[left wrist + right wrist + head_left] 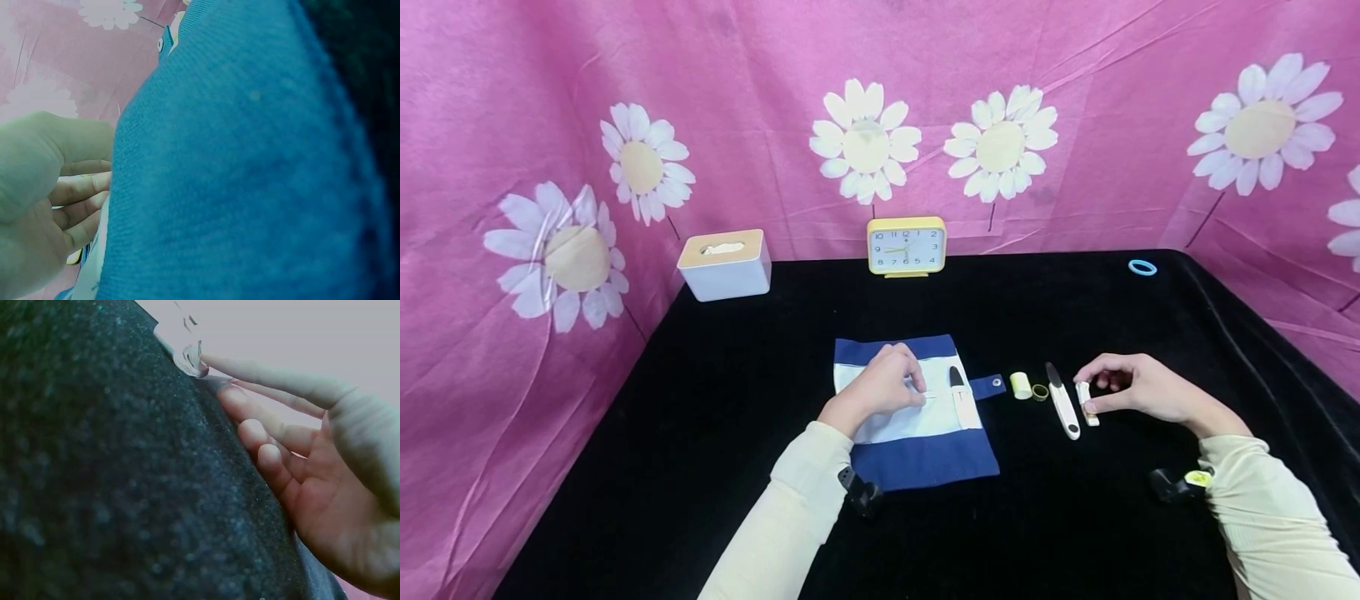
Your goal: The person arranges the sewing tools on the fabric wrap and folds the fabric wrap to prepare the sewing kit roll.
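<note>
A blue-and-white cloth pouch [917,458] lies spread flat, with its blue snap tab [987,387] toward the right. My left hand [886,385] is over its white middle, thumb and forefinger together at the pocket edge; the blue cloth hides the fingertips in the left wrist view. A white tool with a black tip [964,400] sits in the pouch's right pocket. My right hand [1138,390] pinches a small folded white strip [1084,393] between thumb and forefinger, close over the table. Just left of it lies another white tool with a dark tip [1063,404].
A pale yellow spool [1021,385] and a small brass-coloured ring [1040,392] lie between pouch and tool. At the back of the black table [760,367] stand a tissue box [727,271] and a yellow clock [907,247]. A blue ring [1142,267] lies at the back right.
</note>
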A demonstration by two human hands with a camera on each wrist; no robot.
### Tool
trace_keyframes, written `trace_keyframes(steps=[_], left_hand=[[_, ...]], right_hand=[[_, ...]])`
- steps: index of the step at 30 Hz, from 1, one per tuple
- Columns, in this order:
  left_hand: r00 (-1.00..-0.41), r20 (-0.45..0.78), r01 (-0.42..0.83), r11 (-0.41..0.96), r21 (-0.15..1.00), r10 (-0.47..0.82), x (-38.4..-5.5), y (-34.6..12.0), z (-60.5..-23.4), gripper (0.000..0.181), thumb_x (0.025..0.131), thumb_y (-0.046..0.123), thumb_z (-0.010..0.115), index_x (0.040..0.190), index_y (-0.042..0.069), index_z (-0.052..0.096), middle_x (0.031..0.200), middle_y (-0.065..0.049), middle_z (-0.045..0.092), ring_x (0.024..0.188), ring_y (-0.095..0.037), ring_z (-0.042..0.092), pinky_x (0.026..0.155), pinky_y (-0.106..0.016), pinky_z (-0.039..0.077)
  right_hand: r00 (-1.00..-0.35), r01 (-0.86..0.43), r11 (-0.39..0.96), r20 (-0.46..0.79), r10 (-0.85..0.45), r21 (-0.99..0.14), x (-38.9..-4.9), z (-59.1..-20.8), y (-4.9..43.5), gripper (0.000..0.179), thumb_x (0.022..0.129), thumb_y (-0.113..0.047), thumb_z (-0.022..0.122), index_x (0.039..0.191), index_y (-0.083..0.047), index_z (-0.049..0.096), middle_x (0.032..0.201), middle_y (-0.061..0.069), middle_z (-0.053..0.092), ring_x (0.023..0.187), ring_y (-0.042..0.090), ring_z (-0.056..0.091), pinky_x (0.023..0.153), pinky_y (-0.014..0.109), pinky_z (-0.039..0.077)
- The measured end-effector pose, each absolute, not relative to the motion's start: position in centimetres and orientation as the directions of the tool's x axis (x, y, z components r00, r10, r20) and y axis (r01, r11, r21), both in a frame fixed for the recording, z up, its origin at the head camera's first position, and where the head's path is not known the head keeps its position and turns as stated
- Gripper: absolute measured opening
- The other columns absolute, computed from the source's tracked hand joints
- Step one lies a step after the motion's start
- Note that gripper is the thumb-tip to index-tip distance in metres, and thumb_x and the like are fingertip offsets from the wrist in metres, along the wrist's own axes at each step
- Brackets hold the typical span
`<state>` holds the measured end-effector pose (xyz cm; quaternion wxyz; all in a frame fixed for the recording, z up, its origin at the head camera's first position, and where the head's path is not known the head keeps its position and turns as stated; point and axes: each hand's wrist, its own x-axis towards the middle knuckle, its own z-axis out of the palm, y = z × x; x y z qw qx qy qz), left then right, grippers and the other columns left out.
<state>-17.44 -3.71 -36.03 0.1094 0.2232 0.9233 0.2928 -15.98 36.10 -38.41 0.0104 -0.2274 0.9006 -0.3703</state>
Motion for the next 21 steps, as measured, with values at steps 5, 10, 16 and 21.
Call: trace_keyframes(steps=[5, 10, 16, 21], left_hand=[[-0.878, -0.079, 0.342, 0.733, 0.588, 0.473, -17.41, -3.67, -36.0, 0.007, 0.086, 0.015, 0.079, 0.08, 0.013, 0.076, 0.112, 0.0, 0.061, 0.118, -0.022, 0.046, 0.103, -0.038, 0.042], [-0.878, -0.079, 0.342, 0.733, 0.588, 0.472, -17.41, -3.71, -35.91, 0.008, 0.086, 0.015, 0.079, 0.079, 0.013, 0.075, 0.111, 0.0, 0.061, 0.118, -0.022, 0.046, 0.103, -0.039, 0.041], [-0.877, -0.078, 0.341, 0.73, 0.593, 0.473, -17.55, -3.77, -36.02, 0.009, 0.086, 0.015, 0.079, 0.078, 0.015, 0.075, 0.109, 0.002, 0.061, 0.118, -0.021, 0.046, 0.103, -0.038, 0.041], [-0.876, -0.078, 0.345, 0.731, 0.589, 0.476, -17.7, -3.86, -36.19, 0.009, 0.087, 0.016, 0.079, 0.079, 0.016, 0.075, 0.109, 0.002, 0.061, 0.117, -0.02, 0.046, 0.102, -0.038, 0.042]], right_hand=[[-0.889, -0.415, 0.613, 0.156, -0.43, -0.672, -15.95, -38.28, 35.97, 0.033, 0.072, -0.01, 0.089, 0.099, -0.016, 0.072, 0.08, -0.002, 0.062, 0.072, 0.01, 0.054, 0.061, 0.025, 0.041], [-0.869, -0.446, 0.58, 0.176, -0.462, -0.682, -16.06, -38.24, 35.92, 0.034, 0.071, -0.007, 0.088, 0.1, -0.014, 0.072, 0.082, -0.006, 0.067, 0.075, 0.009, 0.054, 0.063, 0.025, 0.041], [-0.853, -0.455, 0.537, 0.174, -0.493, -0.71, -16.16, -38.26, 35.92, 0.035, 0.073, -0.003, 0.086, 0.102, -0.01, 0.07, 0.085, -0.009, 0.07, 0.076, 0.008, 0.058, 0.066, 0.022, 0.045], [-0.845, -0.458, 0.519, 0.174, -0.505, -0.722, -16.23, -38.39, 35.91, 0.036, 0.073, -0.002, 0.086, 0.104, -0.008, 0.069, 0.086, -0.007, 0.072, 0.078, 0.008, 0.06, 0.068, 0.02, 0.047]])
